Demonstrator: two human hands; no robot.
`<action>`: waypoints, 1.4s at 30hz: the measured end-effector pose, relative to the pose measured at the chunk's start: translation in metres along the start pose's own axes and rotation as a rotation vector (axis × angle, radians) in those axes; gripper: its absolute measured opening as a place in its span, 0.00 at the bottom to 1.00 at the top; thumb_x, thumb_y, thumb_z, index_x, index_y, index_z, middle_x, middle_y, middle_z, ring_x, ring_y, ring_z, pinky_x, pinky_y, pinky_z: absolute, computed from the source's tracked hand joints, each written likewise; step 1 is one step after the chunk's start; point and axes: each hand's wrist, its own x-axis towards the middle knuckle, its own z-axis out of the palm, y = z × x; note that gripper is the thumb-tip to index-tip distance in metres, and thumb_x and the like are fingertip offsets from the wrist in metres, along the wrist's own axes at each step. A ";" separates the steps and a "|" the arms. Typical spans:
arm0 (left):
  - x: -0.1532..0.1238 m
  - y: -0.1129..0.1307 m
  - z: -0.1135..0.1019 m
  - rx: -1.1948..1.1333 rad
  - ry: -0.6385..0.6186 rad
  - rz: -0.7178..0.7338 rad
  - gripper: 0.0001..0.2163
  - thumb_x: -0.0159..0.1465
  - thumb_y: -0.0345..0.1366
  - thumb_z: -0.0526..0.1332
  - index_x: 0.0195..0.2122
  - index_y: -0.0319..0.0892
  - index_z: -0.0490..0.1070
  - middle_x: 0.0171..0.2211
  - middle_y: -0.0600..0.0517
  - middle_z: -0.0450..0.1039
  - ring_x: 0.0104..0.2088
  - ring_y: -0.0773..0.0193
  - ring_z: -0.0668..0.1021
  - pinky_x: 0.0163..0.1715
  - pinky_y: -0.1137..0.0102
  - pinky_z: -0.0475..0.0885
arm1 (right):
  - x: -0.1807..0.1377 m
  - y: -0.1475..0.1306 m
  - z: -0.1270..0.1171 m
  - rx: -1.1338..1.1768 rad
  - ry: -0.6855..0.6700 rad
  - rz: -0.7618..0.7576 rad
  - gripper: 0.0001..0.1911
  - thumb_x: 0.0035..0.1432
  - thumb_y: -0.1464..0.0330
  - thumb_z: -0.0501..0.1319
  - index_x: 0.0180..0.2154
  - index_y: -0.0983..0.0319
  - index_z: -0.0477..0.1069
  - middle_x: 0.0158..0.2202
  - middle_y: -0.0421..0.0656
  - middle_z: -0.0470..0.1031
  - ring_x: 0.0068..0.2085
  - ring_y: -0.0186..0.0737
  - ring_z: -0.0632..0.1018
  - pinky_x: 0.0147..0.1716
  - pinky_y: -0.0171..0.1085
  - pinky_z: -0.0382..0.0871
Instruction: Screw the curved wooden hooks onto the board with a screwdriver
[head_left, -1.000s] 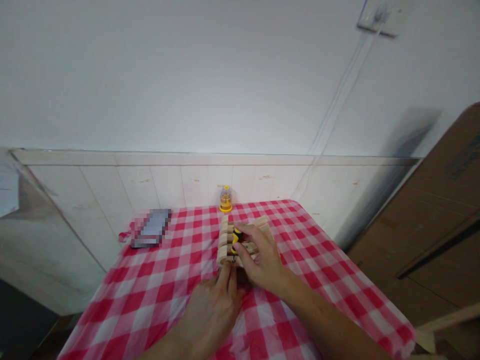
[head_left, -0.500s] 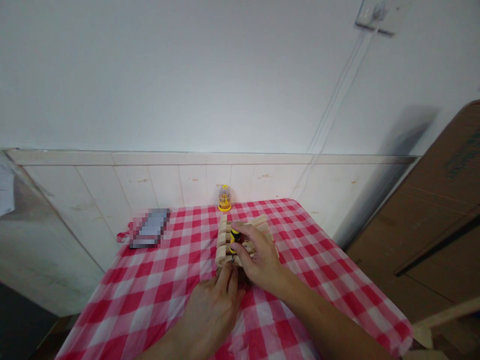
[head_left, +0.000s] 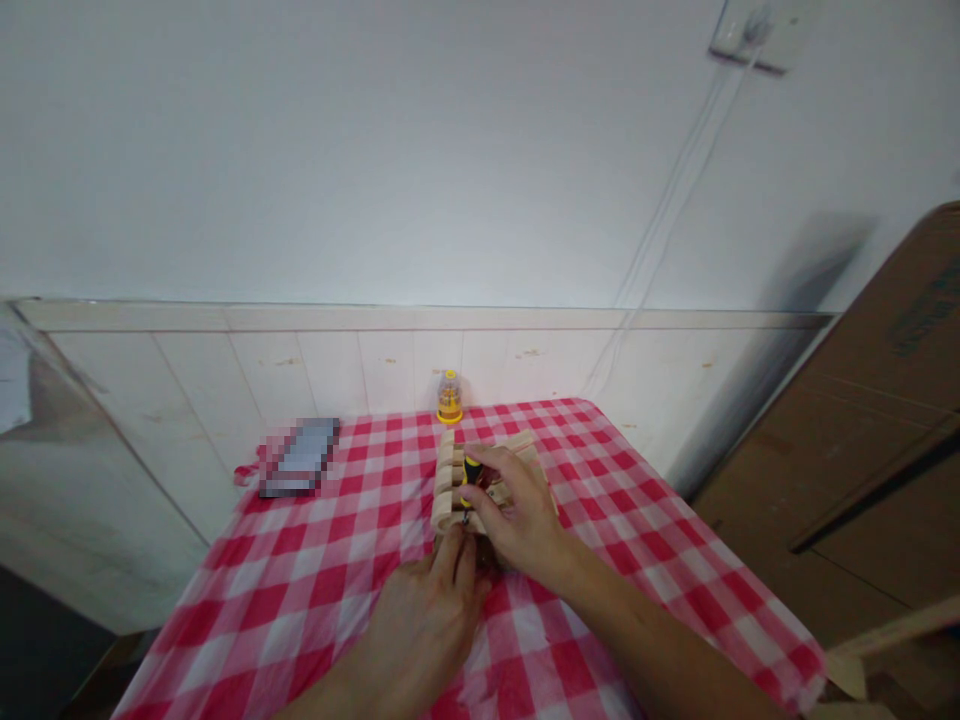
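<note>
A pale wooden piece (head_left: pixel 444 506) with rounded slats and gaps along its left side lies on the table between my hands. My right hand (head_left: pixel 517 510) is closed on a small yellow and black screwdriver (head_left: pixel 472 470), pinched between thumb and fingers. The screwdriver leans slightly over the wood, with its shaft pointing down at the near slat. My left hand (head_left: pixel 431 610) has its fingers together at the near end of the wooden piece, gripping it there. My hands hide much of the piece's near right side.
A red and white checked tablecloth (head_left: pixel 315 610) covers the table. Behind the wood stands a clear-topped yellow container (head_left: pixel 449 400) near the wall. A blurred-out phone-like device (head_left: pixel 304 460) lies at the back left. Large cardboard (head_left: pixel 847 450) leans at the right.
The screwdriver handle has turned or tilted very slightly in my right hand. My left hand and the wooden piece stay in place.
</note>
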 end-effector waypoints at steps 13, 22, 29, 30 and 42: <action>0.000 0.001 0.001 0.000 -0.017 -0.015 0.15 0.73 0.27 0.54 0.55 0.40 0.77 0.57 0.34 0.76 0.49 0.47 0.84 0.33 0.59 0.84 | 0.001 -0.001 0.000 -0.031 0.002 -0.036 0.19 0.67 0.72 0.64 0.58 0.54 0.71 0.49 0.45 0.83 0.49 0.44 0.84 0.49 0.43 0.81; 0.000 0.000 -0.001 -0.031 -0.044 -0.015 0.16 0.72 0.27 0.54 0.54 0.44 0.78 0.58 0.36 0.76 0.48 0.47 0.83 0.33 0.58 0.84 | -0.001 -0.007 -0.005 -0.040 -0.046 0.018 0.23 0.66 0.75 0.60 0.60 0.56 0.69 0.54 0.47 0.82 0.55 0.44 0.83 0.55 0.44 0.80; 0.001 0.000 -0.001 -0.034 -0.046 0.001 0.16 0.73 0.27 0.54 0.54 0.43 0.78 0.57 0.35 0.76 0.48 0.46 0.83 0.32 0.58 0.85 | -0.002 -0.005 -0.004 -0.026 -0.050 0.033 0.24 0.65 0.76 0.60 0.60 0.55 0.70 0.55 0.46 0.82 0.56 0.44 0.83 0.56 0.44 0.79; 0.001 0.000 -0.001 -0.033 -0.050 -0.002 0.16 0.72 0.26 0.54 0.54 0.42 0.78 0.57 0.35 0.76 0.49 0.46 0.83 0.33 0.58 0.85 | -0.002 -0.005 -0.003 -0.024 -0.049 0.030 0.24 0.65 0.77 0.61 0.60 0.55 0.70 0.54 0.46 0.83 0.56 0.44 0.83 0.56 0.43 0.79; 0.001 0.000 -0.004 -0.055 -0.070 -0.008 0.17 0.72 0.25 0.54 0.56 0.42 0.77 0.58 0.36 0.75 0.49 0.47 0.83 0.34 0.59 0.85 | -0.001 -0.004 -0.001 0.005 -0.035 0.024 0.23 0.65 0.76 0.63 0.59 0.53 0.72 0.51 0.45 0.84 0.52 0.45 0.84 0.53 0.45 0.81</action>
